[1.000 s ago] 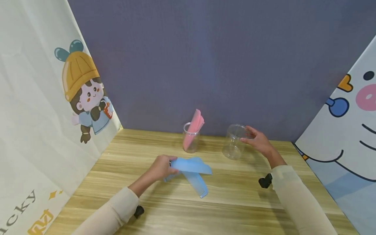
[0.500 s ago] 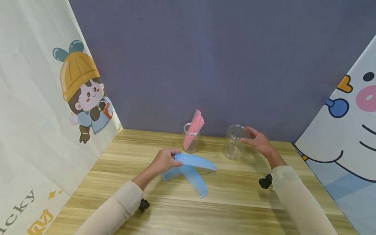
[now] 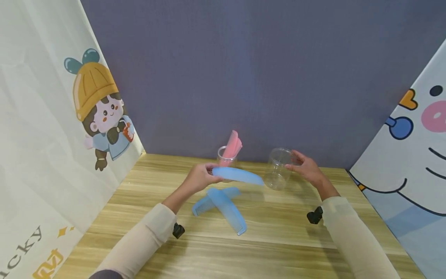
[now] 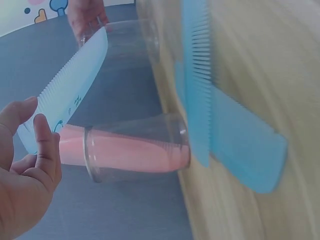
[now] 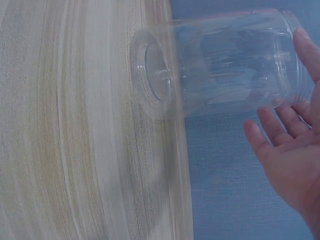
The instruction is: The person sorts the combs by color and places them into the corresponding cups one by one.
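Observation:
My left hand (image 3: 209, 175) pinches one end of a light blue comb (image 3: 238, 176) and holds it level in the air, in front of a clear jar (image 3: 226, 170) that holds pink combs (image 3: 231, 147). In the left wrist view the held comb (image 4: 70, 85) points toward the empty jar (image 4: 130, 35). Two more blue combs (image 3: 223, 205) lie crossed on the wooden table (image 3: 278, 232) just below. My right hand (image 3: 295, 162) holds the rim of an empty clear jar (image 3: 278, 170), which leans slightly left. The right wrist view shows this jar (image 5: 215, 65) with my fingers (image 5: 265, 140) beside its mouth.
A purple wall (image 3: 244, 77) stands right behind both jars. Cartoon-printed panels close the left side (image 3: 52, 135) and the right side (image 3: 411, 147). Bare wooden tabletop (image 3: 285, 240) lies between my two forearms.
My left hand has lifted one blue comb off the pile and carried it up and to the right, toward the jars. The right hand and the empty jar have stayed put.

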Demonstrator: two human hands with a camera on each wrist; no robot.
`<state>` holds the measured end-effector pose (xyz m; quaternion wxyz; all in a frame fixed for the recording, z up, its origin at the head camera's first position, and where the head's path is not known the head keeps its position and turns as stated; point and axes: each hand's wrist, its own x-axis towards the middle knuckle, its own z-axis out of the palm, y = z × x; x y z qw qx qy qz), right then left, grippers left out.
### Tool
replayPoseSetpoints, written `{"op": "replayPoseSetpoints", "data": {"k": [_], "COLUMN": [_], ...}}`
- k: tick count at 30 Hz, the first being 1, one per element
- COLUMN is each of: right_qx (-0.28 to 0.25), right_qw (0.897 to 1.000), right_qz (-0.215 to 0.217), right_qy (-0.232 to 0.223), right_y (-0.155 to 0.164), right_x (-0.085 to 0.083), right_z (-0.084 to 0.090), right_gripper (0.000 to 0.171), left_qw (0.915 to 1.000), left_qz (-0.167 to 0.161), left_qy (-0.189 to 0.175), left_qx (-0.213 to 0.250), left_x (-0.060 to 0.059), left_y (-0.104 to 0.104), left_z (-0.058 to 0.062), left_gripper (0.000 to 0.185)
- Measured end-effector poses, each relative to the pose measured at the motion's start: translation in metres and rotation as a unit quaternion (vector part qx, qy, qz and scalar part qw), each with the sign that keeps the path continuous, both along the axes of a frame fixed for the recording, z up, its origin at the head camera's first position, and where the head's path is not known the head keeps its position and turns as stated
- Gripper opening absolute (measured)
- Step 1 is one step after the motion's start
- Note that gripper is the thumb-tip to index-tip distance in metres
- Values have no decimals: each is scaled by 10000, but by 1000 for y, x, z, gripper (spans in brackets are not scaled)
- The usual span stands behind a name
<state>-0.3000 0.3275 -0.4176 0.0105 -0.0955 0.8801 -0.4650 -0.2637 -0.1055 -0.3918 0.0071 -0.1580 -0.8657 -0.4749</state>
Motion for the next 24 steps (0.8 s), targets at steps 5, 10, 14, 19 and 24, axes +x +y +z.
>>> {"op": "replayPoseSetpoints", "data": {"k": [5,10,14,19,24], "right_qx": [-41,-89,-76,-112,-112], "right_qw": [10000,9999,9999,9999,9999], "right_qz": [-9,-3,-3,23,36], "right_qy": [48,87,74,8,19], "right_y": [-1,-2,-1,-2,-4], "right_x": [0,-1,0,2,2], "right_z": [2,4,3,2,2], "right_gripper": [96,94,95,96,96], "left_qw": [9991,9977,9978,9980,9982], "left_qz": [-62,-66,-109,-76,-73], "left_qy": [-6,31,121,308,348], "left_qx": [429,674,642,539,489], "left_x": [-6,-12,-18,-22,-26], "left_y": [6,17,29,44,56], "left_z": [12,24,31,37,42], "left_gripper": [48,50,54,56,56]}}
